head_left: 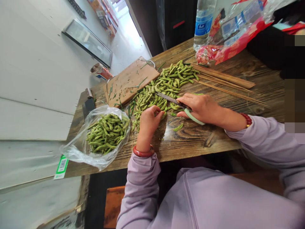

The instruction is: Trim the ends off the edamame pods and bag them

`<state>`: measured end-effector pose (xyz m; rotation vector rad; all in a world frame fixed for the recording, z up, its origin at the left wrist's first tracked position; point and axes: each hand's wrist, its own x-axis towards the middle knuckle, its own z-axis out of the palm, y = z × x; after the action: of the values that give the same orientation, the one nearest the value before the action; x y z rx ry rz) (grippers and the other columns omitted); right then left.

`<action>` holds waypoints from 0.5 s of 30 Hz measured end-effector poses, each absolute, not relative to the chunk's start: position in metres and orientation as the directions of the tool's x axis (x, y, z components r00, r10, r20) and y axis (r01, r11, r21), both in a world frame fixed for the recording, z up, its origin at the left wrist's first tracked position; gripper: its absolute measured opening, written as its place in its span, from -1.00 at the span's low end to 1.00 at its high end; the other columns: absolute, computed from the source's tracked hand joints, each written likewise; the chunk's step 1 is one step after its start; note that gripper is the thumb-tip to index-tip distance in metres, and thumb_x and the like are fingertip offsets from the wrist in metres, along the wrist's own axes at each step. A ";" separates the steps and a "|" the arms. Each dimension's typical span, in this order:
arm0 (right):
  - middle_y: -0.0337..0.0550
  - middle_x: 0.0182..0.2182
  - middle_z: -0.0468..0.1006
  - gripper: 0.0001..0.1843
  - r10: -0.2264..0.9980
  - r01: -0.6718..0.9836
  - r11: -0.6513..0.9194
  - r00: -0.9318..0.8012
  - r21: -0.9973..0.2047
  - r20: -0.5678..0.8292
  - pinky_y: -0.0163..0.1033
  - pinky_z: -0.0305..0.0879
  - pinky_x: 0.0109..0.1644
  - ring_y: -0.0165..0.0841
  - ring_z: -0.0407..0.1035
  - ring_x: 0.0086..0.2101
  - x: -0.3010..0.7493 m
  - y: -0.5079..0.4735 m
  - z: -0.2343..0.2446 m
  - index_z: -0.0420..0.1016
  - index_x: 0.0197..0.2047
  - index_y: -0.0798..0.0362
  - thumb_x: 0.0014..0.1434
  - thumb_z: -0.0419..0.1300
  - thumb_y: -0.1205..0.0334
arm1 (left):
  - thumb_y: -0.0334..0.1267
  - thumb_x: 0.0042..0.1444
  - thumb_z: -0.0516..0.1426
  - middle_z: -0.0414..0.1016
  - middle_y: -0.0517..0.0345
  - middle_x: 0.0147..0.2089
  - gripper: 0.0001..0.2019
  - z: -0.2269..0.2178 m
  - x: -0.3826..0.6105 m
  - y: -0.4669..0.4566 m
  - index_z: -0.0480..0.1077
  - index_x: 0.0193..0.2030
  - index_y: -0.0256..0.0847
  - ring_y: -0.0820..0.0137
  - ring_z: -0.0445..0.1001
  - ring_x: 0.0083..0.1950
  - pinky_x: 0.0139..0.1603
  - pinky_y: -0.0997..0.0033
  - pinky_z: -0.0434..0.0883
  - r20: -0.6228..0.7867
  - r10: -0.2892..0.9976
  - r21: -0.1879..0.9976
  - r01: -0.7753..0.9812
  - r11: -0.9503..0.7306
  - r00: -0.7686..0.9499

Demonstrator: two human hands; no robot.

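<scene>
A long heap of green soybean pods (166, 83) lies across the wooden table. My right hand (199, 106) is closed around scissors (196, 118) with pale green handles, their dark blades pointing left over the heap. At the near edge of the pods is my left hand (150, 121), its fingers curled with thumb and forefinger together around a green pod (164, 115), partly hidden. One loose pod (178, 127) rests on the wood below the scissors. Left of my left hand, a clear plastic bag (78, 144) stands open with many pods inside.
Behind the heap lies a cutting board (130, 82) with green scraps. Bamboo skewers (228, 79) are at the right of the pods. A water bottle (204, 24) and a red plastic package (228, 51) stand at the back right. A dark-bladed knife (89, 103) lies at the left.
</scene>
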<state>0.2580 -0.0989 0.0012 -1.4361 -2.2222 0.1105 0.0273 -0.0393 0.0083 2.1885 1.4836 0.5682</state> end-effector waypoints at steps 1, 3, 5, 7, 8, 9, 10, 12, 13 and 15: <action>0.03 -0.06 0.59 -0.59 0.876 0.837 0.442 -0.326 -0.323 0.354 -0.22 0.26 -0.25 -0.18 0.49 -0.15 0.258 -0.099 0.001 0.48 0.08 0.11 0.30 0.24 0.01 | -0.23 0.08 0.26 0.38 0.24 -0.47 -0.89 0.007 0.028 -0.040 0.49 -0.37 -0.21 0.43 0.30 -0.40 -0.31 0.40 0.19 0.059 0.927 0.514 0.785 -0.346 0.370; 0.03 -0.05 0.59 -0.59 0.879 0.838 0.438 -0.323 -0.325 0.351 -0.22 0.26 -0.25 -0.18 0.49 -0.14 0.258 -0.099 0.001 0.48 0.08 0.10 0.29 0.24 0.01 | -0.22 0.09 0.26 0.41 0.21 -0.46 -0.89 0.006 0.031 -0.041 0.51 -0.33 -0.22 0.41 0.31 -0.39 -0.32 0.39 0.18 -0.010 0.908 0.457 0.809 -0.369 0.420; 0.03 -0.05 0.59 -0.59 0.882 0.837 0.435 -0.323 -0.332 0.342 -0.22 0.26 -0.25 -0.18 0.50 -0.14 0.258 -0.099 0.002 0.48 0.08 0.10 0.29 0.25 0.02 | -0.25 0.09 0.26 0.42 0.18 -0.45 -0.91 0.005 0.032 -0.042 0.52 -0.31 -0.22 0.39 0.32 -0.39 -0.32 0.37 0.18 -0.046 0.892 0.422 0.818 -0.391 0.450; 0.03 -0.04 0.58 -0.60 0.886 0.836 0.433 -0.326 -0.336 0.330 -0.23 0.25 -0.25 -0.18 0.50 -0.14 0.258 -0.099 0.002 0.48 0.08 0.09 0.29 0.24 0.02 | -0.29 0.07 0.25 0.43 0.17 -0.44 -0.94 0.004 0.033 -0.042 0.52 -0.33 -0.22 0.37 0.34 -0.37 -0.31 0.36 0.18 -0.042 0.883 0.410 0.814 -0.411 0.467; 0.03 -0.04 0.58 -0.60 0.887 0.837 0.431 -0.326 -0.337 0.326 -0.23 0.25 -0.25 -0.18 0.49 -0.14 0.258 -0.099 0.002 0.49 0.08 0.09 0.30 0.24 0.02 | -0.31 0.07 0.24 0.44 0.17 -0.44 -0.96 0.004 0.033 -0.042 0.52 -0.33 -0.22 0.37 0.35 -0.36 -0.29 0.36 0.20 -0.023 0.884 0.424 0.805 -0.415 0.468; 0.03 -0.04 0.58 -0.61 0.888 0.838 0.429 -0.325 -0.336 0.324 -0.23 0.25 -0.25 -0.18 0.49 -0.13 0.257 -0.099 0.002 0.49 0.08 0.10 0.29 0.24 0.02 | -0.33 0.07 0.23 0.45 0.17 -0.43 -0.97 0.004 0.032 -0.042 0.51 -0.34 -0.22 0.37 0.35 -0.35 -0.27 0.36 0.22 0.006 0.887 0.454 0.789 -0.415 0.462; 0.04 -0.04 0.58 -0.60 0.889 0.840 0.428 -0.324 -0.335 0.324 -0.23 0.25 -0.26 -0.18 0.49 -0.14 0.257 -0.099 0.002 0.49 0.07 0.10 0.29 0.24 0.02 | -0.34 0.07 0.22 0.46 0.16 -0.42 -0.97 0.005 0.032 -0.041 0.50 -0.35 -0.23 0.38 0.36 -0.35 -0.25 0.37 0.23 0.039 0.891 0.500 0.763 -0.410 0.453; 0.05 -0.05 0.58 -0.59 0.888 0.843 0.428 -0.325 -0.326 0.326 -0.22 0.25 -0.26 -0.17 0.49 -0.14 0.257 -0.099 0.001 0.49 0.07 0.11 0.29 0.25 0.02 | -0.33 0.09 0.21 0.48 0.16 -0.39 -0.95 0.007 0.030 -0.041 0.49 -0.35 -0.24 0.41 0.36 -0.34 -0.24 0.39 0.26 0.098 0.901 0.637 0.669 -0.384 0.423; 0.05 -0.05 0.58 -0.58 0.886 0.843 0.430 -0.327 -0.322 0.328 -0.22 0.25 -0.26 -0.17 0.50 -0.15 0.258 -0.099 0.001 0.49 0.08 0.12 0.29 0.25 0.01 | -0.30 0.11 0.21 0.47 0.18 -0.39 -0.94 0.008 0.029 -0.041 0.49 -0.33 -0.24 0.44 0.35 -0.36 -0.26 0.41 0.27 0.108 0.908 0.716 0.601 -0.354 0.406; 0.04 -0.06 0.58 -0.57 0.881 0.841 0.438 -0.332 -0.317 0.337 -0.22 0.24 -0.26 -0.18 0.50 -0.16 0.258 -0.098 0.001 0.48 0.09 0.12 0.29 0.24 0.01 | -0.20 0.13 0.22 0.39 0.24 -0.45 -0.87 0.010 0.026 -0.041 0.49 -0.28 -0.22 0.50 0.27 -0.45 -0.39 0.46 0.23 0.061 0.926 0.868 0.438 -0.233 0.373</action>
<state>0.2581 -0.0985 0.0009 -1.4499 -2.2371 0.1175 0.0260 -0.0412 0.0104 1.8302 1.1892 0.7665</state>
